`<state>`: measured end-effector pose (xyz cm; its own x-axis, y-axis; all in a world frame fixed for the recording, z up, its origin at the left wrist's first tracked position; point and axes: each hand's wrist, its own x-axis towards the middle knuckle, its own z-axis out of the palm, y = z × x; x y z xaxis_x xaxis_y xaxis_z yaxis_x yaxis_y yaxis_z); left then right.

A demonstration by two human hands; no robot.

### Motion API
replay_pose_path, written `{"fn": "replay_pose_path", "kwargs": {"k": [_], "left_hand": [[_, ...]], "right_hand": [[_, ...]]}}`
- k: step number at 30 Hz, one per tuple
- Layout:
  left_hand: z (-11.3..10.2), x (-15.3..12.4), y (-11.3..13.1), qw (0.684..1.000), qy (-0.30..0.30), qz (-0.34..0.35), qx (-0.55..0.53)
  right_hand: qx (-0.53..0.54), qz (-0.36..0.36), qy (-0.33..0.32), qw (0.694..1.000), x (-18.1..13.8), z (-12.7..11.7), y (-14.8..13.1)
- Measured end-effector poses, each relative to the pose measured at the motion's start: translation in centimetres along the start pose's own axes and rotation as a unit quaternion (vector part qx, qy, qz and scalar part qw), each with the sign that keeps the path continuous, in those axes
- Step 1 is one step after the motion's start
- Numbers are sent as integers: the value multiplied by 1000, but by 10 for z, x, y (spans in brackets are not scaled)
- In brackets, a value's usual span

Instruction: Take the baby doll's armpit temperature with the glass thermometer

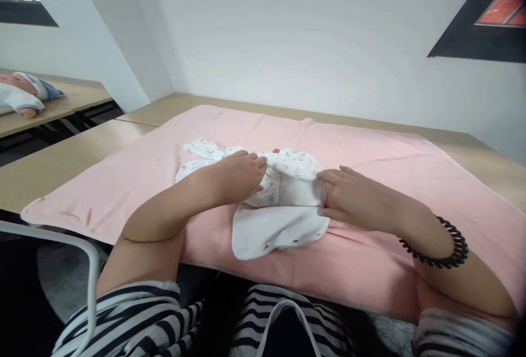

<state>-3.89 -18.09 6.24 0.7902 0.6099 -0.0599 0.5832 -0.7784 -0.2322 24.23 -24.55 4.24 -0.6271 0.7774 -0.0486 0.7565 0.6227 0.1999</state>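
A white baby garment (pixel 296 166) with small coloured prints lies rumpled on a pink cloth (pixel 370 151), one sleeve-like part stretching to the left. Its plain white flap (pixel 275 231), with dark snap-like dots along the edge, is spread toward me. My left hand (pixel 242 175) has its fingers curled on the middle of the garment, thumb lower down. At the garment's right end, my right hand (pixel 343 195) holds the fabric, fingers at the upper edge and thumb by the flap. A small orange-brown bit (pixel 276 151) shows behind the garment; what it is I cannot tell.
The pink cloth covers much of a light wooden table (pixel 135 136) and hangs over its near edge. A white wall stands behind. On another table at the far left lies a doll (pixel 24 94) in white and blue. A white curved tube (pixel 91 269) is at the lower left.
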Motion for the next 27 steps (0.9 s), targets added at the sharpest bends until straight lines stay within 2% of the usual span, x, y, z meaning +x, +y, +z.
{"fn": "replay_pose_path", "kwargs": {"k": [2,4,6,8,15,17,19,23,25,27], "left_hand": [[-5,1,-1,996,47,-61,36],[-10,1,-4,979,134,-149,32],[-13,0,-6,961,191,-202,18],[-13,-4,-6,957,199,-210,12],[-18,-20,10,973,181,-142,13],[-21,-23,13,974,180,-134,15],[-24,-25,15,974,182,-131,16],[-31,-29,20,974,183,-131,16],[-39,-31,23,976,180,-120,23],[-50,-35,25,976,185,-106,42]], "right_hand": [[-42,69,72,994,1,-1,4],[-74,153,151,974,2,-2,9],[-85,202,186,958,0,-4,15],[-88,217,183,955,-3,-5,19],[-103,207,144,962,-13,-5,22],[-112,181,128,969,-16,-3,23],[-101,125,99,982,-17,-2,23],[4,-4,25,1000,-4,-16,16],[83,-48,-44,994,16,-29,15],[167,-63,-155,972,41,-41,22]]}}
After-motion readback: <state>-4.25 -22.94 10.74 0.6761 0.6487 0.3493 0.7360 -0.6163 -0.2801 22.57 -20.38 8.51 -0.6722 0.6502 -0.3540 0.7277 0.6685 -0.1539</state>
